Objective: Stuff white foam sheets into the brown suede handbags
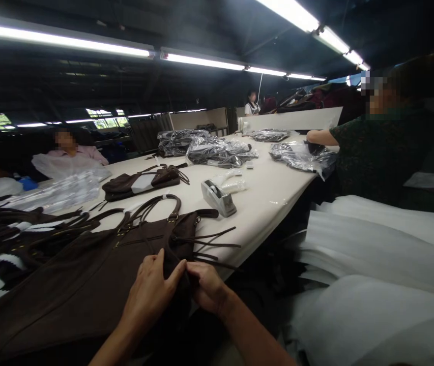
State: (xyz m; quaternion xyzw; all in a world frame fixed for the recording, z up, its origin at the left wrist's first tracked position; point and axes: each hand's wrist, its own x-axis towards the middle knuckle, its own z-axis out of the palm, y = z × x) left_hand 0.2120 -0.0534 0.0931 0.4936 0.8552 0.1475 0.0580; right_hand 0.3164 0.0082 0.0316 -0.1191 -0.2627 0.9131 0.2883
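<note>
Left hand [148, 288] and right hand [207, 288] meet at the brown bag [87, 279], tape dispenser [220, 201] on the table [266, 185] beyond!

Long white lamps [205, 61] are shining overhead, making a hazy glow. The counter [264, 190] is looking bright; the roof [209, 30] is looking dark. Plastic bags [217, 152] are glinting. At the right, white sheets [384, 249] are looking blurry.

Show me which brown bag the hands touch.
The foremost brown bag, touched at its right end; the other brown bags lie farther back, clear of the hands.
</note>
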